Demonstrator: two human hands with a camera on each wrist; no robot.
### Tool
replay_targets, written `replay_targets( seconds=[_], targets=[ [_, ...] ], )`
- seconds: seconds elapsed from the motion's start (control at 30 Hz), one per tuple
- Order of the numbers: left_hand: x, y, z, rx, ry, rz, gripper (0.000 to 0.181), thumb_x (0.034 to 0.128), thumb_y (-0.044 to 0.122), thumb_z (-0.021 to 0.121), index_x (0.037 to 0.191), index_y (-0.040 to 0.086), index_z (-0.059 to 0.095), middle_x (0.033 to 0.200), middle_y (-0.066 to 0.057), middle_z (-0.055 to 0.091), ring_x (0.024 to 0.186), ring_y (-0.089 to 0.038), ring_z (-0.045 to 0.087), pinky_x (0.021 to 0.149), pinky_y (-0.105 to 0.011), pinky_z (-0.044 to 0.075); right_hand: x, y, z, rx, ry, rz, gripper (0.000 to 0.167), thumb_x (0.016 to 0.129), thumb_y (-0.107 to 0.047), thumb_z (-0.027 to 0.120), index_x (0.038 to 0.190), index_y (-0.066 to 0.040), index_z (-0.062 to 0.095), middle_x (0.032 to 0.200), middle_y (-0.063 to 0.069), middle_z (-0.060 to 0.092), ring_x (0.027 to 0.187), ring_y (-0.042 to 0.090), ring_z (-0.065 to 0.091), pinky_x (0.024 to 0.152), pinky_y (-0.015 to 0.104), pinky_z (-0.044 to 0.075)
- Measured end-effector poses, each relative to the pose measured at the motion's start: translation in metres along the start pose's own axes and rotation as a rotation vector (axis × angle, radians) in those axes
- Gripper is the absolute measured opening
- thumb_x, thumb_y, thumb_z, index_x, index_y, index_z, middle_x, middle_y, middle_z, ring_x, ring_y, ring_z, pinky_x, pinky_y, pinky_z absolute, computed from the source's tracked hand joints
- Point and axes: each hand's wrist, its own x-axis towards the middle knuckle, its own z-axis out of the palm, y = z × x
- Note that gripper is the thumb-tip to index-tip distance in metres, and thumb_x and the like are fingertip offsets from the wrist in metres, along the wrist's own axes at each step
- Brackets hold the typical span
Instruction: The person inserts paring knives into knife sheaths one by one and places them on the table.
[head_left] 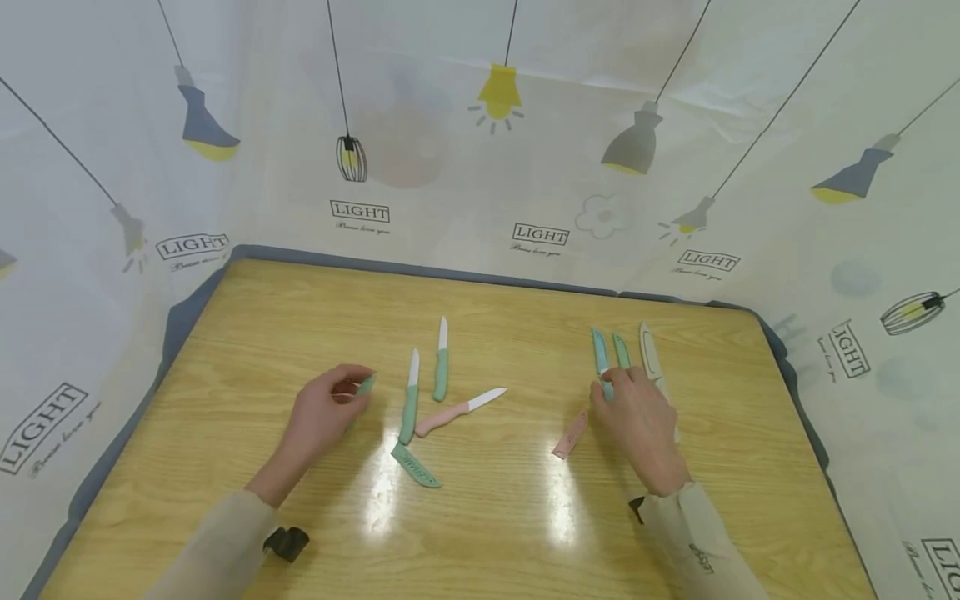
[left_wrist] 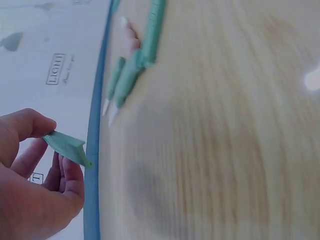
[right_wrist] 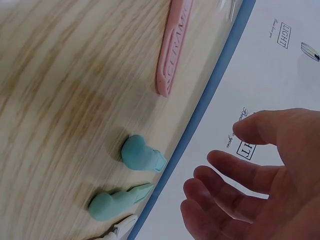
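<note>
My left hand pinches a small green knife sheath between thumb and fingers, held above the table. To its right lie two bare green-handled knives, the nearer knife and the farther knife, with white blades. A bare pink knife lies beside them, and a second green sheath is in front. My right hand hovers with loosely bent fingers over a blue sheathed knife, holding nothing. Next to that are a green sheathed knife and a cream sheathed knife, partly hidden in the head view.
A pink knife sheath lies just left of my right hand. The wooden table has a blue-grey edge along its back. A white cloth printed with lamps surrounds the table.
</note>
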Motion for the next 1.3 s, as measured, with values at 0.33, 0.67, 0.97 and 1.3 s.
replay_targets(
  seconds=[0.33,0.67,0.97,1.3],
  targets=[
    [0.01,0.003,0.01,-0.764,-0.165,-0.161,0.051,0.1078,0.01,0.056,0.154,-0.005,0.038,0.15,-0.032,0.046,0.123,-0.025,0.066,0.104,-0.04,0.054,-0.006,-0.008,0.004,0.056,-0.037,-0.038,0.04,0.103,-0.032,0.057,0.123,0.001,0.069,0.118,0.022,0.066,0.089,0.033,0.065,0.057,0.04,0.057],
    [0.014,0.012,0.022,-1.127,-0.19,-0.296,0.051,0.1135,0.007,0.035,0.161,-0.004,0.021,0.159,-0.028,0.033,0.126,-0.019,0.06,0.114,-0.037,0.046,-0.008,-0.039,0.011,0.064,-0.049,-0.062,0.042,0.103,-0.037,0.057,0.124,-0.003,0.07,0.124,0.017,0.067,0.109,0.037,0.067,0.082,0.054,0.061],
    [0.009,0.011,0.026,-1.24,-0.133,-0.357,0.055,0.1126,0.004,0.035,0.163,-0.002,0.012,0.16,-0.024,0.032,0.137,-0.025,0.05,0.118,-0.036,0.041,-0.001,-0.075,0.025,0.067,-0.019,-0.131,0.037,0.102,-0.035,0.061,0.121,-0.004,0.071,0.114,0.012,0.069,0.096,0.03,0.069,0.073,0.044,0.061],
    [0.005,0.005,0.031,-1.179,-0.048,-0.343,0.051,0.1109,-0.002,0.036,0.159,-0.007,0.02,0.156,-0.023,0.04,0.12,-0.014,0.064,0.114,-0.031,0.046,0.016,-0.131,0.051,0.058,-0.04,-0.23,0.048,0.102,-0.038,0.064,0.129,0.001,0.064,0.12,0.019,0.067,0.098,0.033,0.069,0.073,0.046,0.063]
  ],
)
